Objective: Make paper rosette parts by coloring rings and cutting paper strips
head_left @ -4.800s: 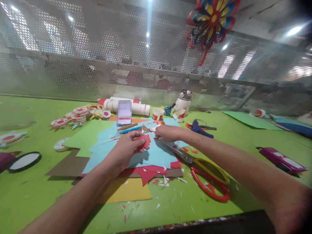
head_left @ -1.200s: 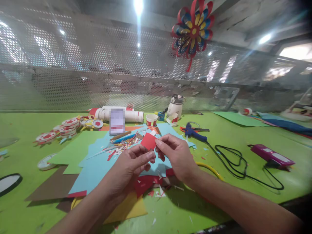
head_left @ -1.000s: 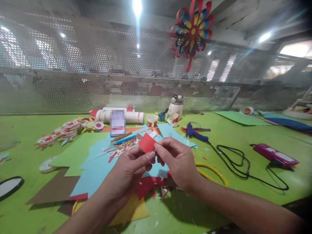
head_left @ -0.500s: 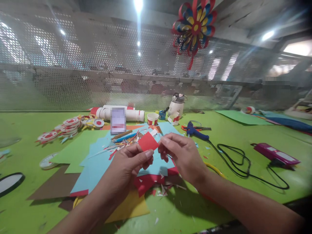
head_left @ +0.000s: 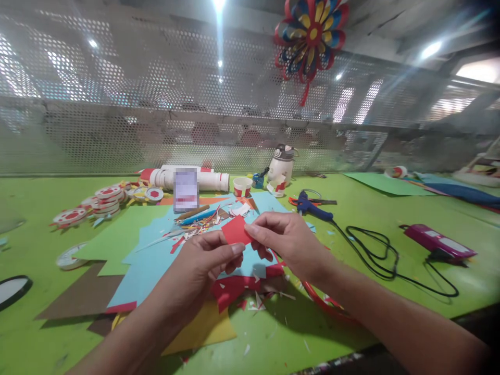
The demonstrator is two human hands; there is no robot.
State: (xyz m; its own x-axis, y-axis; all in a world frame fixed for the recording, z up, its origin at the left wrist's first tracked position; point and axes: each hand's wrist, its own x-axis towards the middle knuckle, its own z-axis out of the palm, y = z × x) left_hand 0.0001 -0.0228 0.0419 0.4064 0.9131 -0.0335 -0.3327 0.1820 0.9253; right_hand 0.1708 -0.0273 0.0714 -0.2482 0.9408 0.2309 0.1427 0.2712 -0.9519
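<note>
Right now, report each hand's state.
Left hand: closed, holding the red paper square at its lower edge.
Right hand: closed on that square's right edge.

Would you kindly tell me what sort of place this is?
It looks like a craft workspace, judging by the coloured paper sheets on the table, the blue glue gun and the hanging flower decoration.
</note>
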